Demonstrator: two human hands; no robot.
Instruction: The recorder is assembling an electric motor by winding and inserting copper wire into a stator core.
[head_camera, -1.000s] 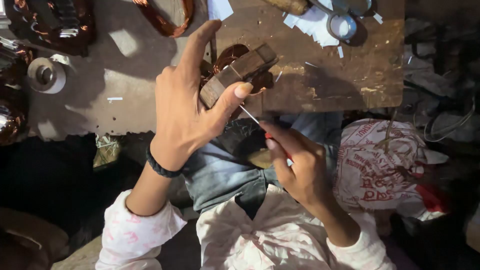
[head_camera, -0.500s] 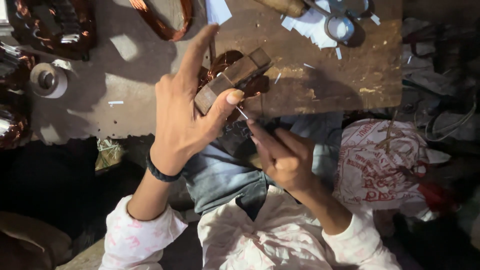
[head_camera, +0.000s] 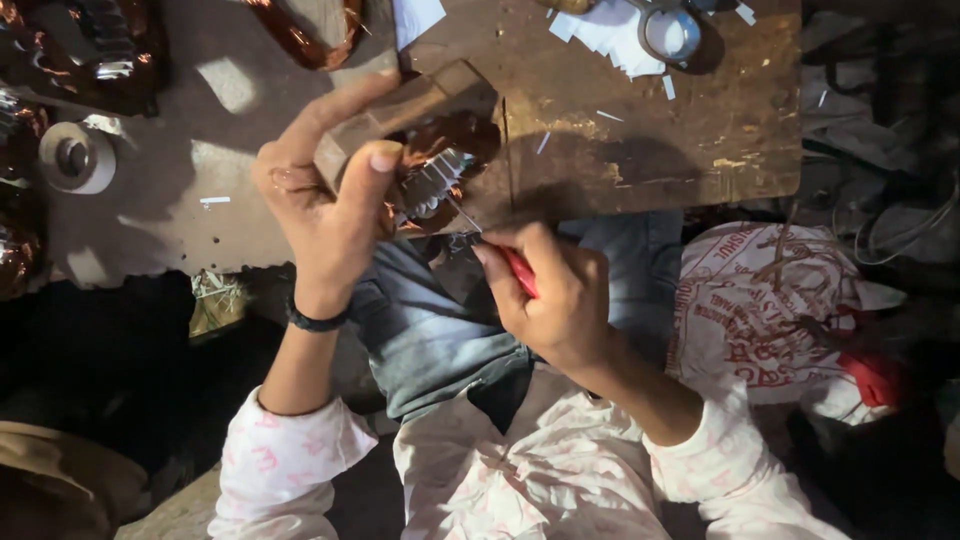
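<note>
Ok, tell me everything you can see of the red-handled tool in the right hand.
The red-handled tool is slim, mostly buried in the right hand; only a strip of red handle and a dark metal tip show. It points up-left, toward a thin wire running to the copper-wound part that the left hand holds up.

One view only — a head-worn camera looking steeply down, close over the person's own lap and forearms, with the wooden desk (head_camera: 650, 130) filling the upper frame and floor clutter at the edges.

tape roll (head_camera: 76, 157) at left — paper scraps (head_camera: 608, 32) on wooden board (head_camera: 690, 130), printed sack (head_camera: 770, 310) at right
</note>
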